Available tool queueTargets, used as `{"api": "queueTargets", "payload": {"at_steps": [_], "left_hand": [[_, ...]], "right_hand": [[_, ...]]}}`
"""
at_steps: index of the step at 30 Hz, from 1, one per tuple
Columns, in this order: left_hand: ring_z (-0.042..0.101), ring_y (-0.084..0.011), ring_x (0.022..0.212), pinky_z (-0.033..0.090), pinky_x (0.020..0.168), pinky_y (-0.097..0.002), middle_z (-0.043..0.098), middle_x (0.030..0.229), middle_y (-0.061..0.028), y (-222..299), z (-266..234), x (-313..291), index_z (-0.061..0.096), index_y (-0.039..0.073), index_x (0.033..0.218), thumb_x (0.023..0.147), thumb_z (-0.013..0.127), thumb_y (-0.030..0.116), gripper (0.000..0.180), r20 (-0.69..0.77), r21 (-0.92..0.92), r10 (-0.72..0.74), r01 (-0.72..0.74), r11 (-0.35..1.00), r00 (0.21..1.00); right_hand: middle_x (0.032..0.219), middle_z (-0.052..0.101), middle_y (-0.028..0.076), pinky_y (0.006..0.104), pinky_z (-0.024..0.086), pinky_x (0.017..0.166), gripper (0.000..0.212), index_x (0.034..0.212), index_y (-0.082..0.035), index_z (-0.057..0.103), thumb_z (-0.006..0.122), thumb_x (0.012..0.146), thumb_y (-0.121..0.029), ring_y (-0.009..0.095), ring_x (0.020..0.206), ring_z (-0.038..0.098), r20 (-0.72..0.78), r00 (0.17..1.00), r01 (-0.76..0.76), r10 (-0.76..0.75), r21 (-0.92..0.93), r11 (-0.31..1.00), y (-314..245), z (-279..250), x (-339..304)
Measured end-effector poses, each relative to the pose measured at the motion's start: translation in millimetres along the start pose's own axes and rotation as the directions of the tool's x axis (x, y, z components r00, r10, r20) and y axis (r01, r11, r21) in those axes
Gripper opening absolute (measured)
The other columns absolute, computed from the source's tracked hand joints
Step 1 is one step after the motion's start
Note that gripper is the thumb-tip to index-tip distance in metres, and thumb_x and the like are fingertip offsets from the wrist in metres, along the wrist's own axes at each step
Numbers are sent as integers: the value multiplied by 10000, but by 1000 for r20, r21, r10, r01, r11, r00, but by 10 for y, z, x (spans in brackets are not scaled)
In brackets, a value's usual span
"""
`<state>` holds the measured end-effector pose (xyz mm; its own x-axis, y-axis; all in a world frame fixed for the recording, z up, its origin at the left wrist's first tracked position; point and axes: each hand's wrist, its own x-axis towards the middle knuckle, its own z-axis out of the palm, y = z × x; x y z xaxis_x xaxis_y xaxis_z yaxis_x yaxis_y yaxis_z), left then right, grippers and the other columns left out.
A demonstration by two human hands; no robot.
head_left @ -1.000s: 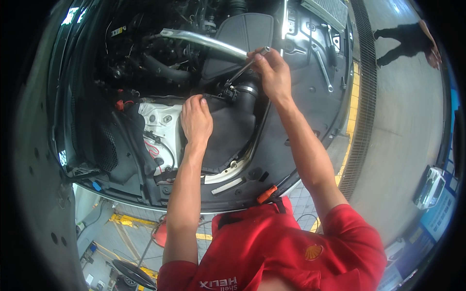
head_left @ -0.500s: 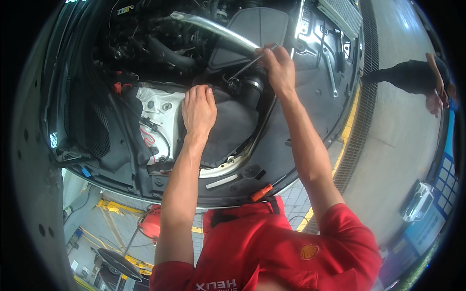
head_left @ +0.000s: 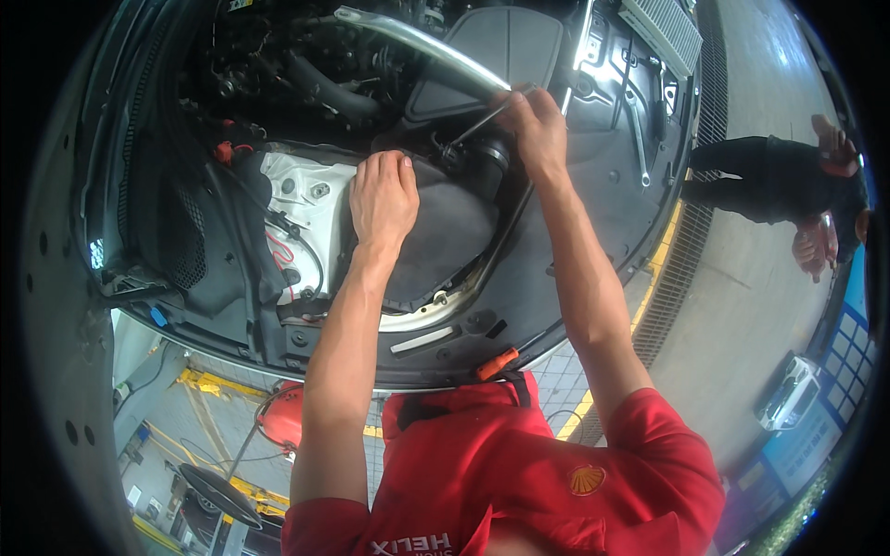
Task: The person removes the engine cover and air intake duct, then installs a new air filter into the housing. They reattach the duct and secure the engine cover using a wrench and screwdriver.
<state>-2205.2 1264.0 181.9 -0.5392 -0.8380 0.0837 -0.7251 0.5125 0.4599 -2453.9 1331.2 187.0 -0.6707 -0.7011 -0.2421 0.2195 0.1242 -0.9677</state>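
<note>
My right hand (head_left: 536,130) is closed around the upper end of a thin metal rod-shaped tool (head_left: 477,123). Its shaft slants down to the left, toward fittings beside a round black duct (head_left: 488,159). The tool's tip is hard to make out among the dark parts. My left hand (head_left: 383,196) lies palm down, fingers extended side by side, at the left edge of a black plastic cover (head_left: 445,227). Close by on its left is a white metal panel (head_left: 315,185). A silver brace bar (head_left: 422,56) runs across the engine bay and ends near my right hand.
An orange-handled tool (head_left: 498,363) lies on the front trim near my waist. At the right, a wrench-like metal bar (head_left: 640,139) rests on the trim, below a pale pleated filter (head_left: 663,32). Another person (head_left: 769,176) stands on the floor beyond the grating.
My hands keep nearly the same places, the right one still on the rod tool. The view has shifted slightly. At the right, the other person has moved and shows more fully.
</note>
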Motion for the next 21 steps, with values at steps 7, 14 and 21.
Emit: {"api": "queueTargets", "payload": {"at_steps": [7, 14, 21], "left_hand": [[696, -342, 1156, 537, 1010, -480, 762, 1175, -106, 0, 13, -5, 736, 61, 1129, 1126, 586, 251, 242, -9, 2, -2, 2, 1000, 1000], [698, -342, 1153, 537, 1005, -479, 762, 1176, -105, -14, 26, -4, 739, 62, 1143, 1126, 588, 259, 249, -9, 5, 1, -1, 1000, 1000], [698, -341, 1152, 536, 1006, -483, 761, 1176, -106, -9, 28, -1, 738, 62, 1150, 1125, 589, 264, 252, -7, 9, -5, 5, 1000, 1000]], "right_hand": [[1264, 785, 167, 391, 632, 1016, 271, 1329, 30, 650, 606, 1170, -184, 265, 1165, 773, -15, 1000, 5, -5, 27, 1000, 25, -18, 26], [1273, 779, 183, 402, 639, 1029, 279, 1333, 42, 643, 614, 1165, -179, 275, 1182, 768, -16, 1000, 5, -4, 38, 999, 51, -12, 24], [1214, 795, 122, 344, 628, 962, 218, 1316, 6, 641, 624, 1165, -151, 210, 1121, 766, -22, 1000, 4, -3, 69, 998, 65, 1, 31]]}}
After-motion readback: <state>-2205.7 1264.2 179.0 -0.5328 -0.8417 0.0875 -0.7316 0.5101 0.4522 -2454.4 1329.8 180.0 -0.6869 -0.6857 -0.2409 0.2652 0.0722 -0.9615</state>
